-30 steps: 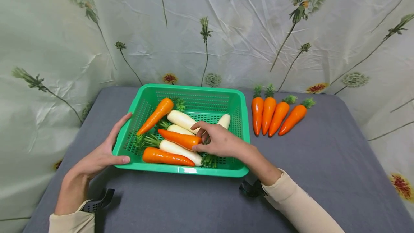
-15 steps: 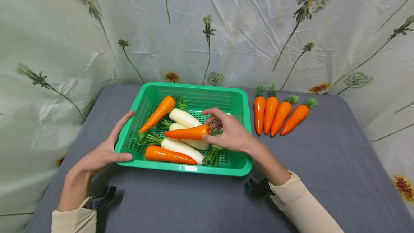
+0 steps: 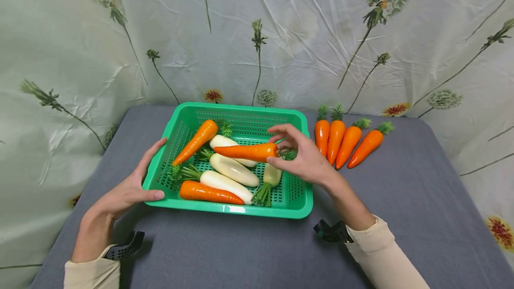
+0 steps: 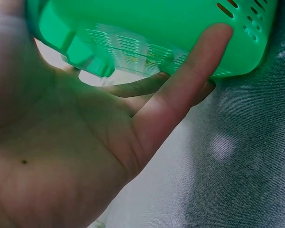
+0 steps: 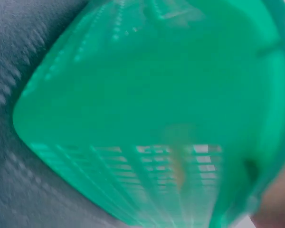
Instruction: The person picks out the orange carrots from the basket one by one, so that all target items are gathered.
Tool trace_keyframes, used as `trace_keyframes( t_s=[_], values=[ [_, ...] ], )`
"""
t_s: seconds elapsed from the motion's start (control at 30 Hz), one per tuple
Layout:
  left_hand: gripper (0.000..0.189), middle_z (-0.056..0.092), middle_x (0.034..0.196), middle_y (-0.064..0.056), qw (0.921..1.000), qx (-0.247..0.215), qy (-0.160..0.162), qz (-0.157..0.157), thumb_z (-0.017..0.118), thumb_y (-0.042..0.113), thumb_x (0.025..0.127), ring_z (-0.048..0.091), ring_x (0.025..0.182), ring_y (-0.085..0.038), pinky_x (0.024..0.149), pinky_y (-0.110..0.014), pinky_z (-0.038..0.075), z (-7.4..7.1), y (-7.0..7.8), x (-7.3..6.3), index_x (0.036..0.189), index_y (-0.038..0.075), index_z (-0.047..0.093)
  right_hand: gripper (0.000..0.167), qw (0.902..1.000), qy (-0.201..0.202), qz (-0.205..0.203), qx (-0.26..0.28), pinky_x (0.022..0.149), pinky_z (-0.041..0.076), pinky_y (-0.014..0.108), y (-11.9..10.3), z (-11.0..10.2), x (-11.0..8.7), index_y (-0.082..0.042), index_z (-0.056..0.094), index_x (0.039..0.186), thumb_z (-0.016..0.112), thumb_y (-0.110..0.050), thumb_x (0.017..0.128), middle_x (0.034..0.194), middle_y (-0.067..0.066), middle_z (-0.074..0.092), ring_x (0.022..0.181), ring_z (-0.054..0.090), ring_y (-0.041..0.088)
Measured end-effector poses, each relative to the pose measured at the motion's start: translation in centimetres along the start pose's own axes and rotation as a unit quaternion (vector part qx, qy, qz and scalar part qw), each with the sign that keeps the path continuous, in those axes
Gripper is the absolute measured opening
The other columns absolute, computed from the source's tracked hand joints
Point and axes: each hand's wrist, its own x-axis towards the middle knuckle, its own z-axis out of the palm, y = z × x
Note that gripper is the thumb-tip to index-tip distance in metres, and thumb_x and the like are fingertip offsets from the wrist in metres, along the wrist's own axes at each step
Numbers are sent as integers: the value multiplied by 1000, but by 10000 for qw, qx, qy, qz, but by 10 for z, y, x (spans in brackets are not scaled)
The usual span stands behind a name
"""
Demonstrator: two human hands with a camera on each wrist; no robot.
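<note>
A green plastic basket (image 3: pixel 241 209) stands on the cloth-covered table, holding carrots and white radishes. At its left side my left hand (image 3: pixel 124 191) grips the edge, thumb over the front-left rim. In the left wrist view, the left hand's fingers (image 4: pixel 180 88) lie long against the outer wall. My right hand (image 3: pixel 305 155) pinches a carrot (image 3: pixel 249 151) by its leafy end, above the radishes, its tip pointing left. Below it lie white radishes (image 3: pixel 233 170), one (image 3: pixel 272 175) with its leaves toward the front. Two other carrots (image 3: pixel 196 142) rest in the basket, another being the front carrot (image 3: pixel 209 192).
To the right of the basket, several carrots (image 3: pixel 349 144) lie side by side, leaves toward the back. Grey cloth (image 3: pixel 225 253) covers the table. A pale curtain with printed flowers (image 3: pixel 297 35) hangs behind it. The right wrist view shows mostly the basket's wall (image 5: pixel 147 99), blurred.
My right hand has lifted the carrot off the radishes and carried it right and toward the back. More of the radishes now shows. My left hand stays on the basket's edge.
</note>
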Motion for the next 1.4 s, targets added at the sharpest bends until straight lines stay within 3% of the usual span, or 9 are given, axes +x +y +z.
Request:
trace_keyframes(
  t_s=[0.13,0.3,0.43,0.57,0.83,1.07,1.4],
  values=[
    [115,9,165,-13,10000,5,9,0,75,3,88,44,130,-2,96,-16,45,0,0,0,167,40,0,60,9996,233,-102,109,102,52,45,1,-13,-2,-6,53,145,78,-8,90,134,19,64,112,67,28],
    [115,8,165,-12,10000,-28,-14,15,75,2,88,43,130,-1,96,-15,45,0,-1,0,167,39,0,59,9973,571,-268,366,103,49,33,6,-27,-6,-3,53,144,76,-4,89,136,23,63,116,64,16],
    [115,8,165,-12,10000,-60,-23,28,75,3,88,43,131,-1,97,-15,44,0,-1,0,168,39,0,49,9945,861,-365,464,99,52,26,11,-35,-11,-2,59,134,76,-2,88,130,12,64,113,64,11],
    [115,10,164,-13,10000,-66,-9,26,75,3,88,44,130,-1,97,-15,45,0,-1,0,168,39,0,38,9927,1074,-307,458,94,57,24,15,-40,-15,-4,64,125,76,-3,88,122,-1,64,109,64,16],
    [114,11,164,-13,10000,-21,16,1,75,3,88,45,129,-1,96,-15,46,0,-1,0,168,39,0,32,9864,1543,-325,468,91,54,22,25,-49,-23,-13,73,121,76,-3,90,121,-2,68,114,59,15],
    [114,12,163,-14,10000,0,39,-27,74,2,88,45,128,-2,95,-16,46,0,-1,0,167,39,0,33,9807,1891,-334,356,106,42,27,31,-61,-30,-16,75,122,77,-4,91,122,-4,72,119,60,12],
    [114,12,162,-14,9999,53,73,-56,74,2,88,43,129,-3,95,-16,45,0,-1,0,167,40,1,31,9704,2364,-197,459,93,49,20,38,-82,-39,-16,75,119,77,-3,91,118,-7,72,112,62,11]
  ],
)
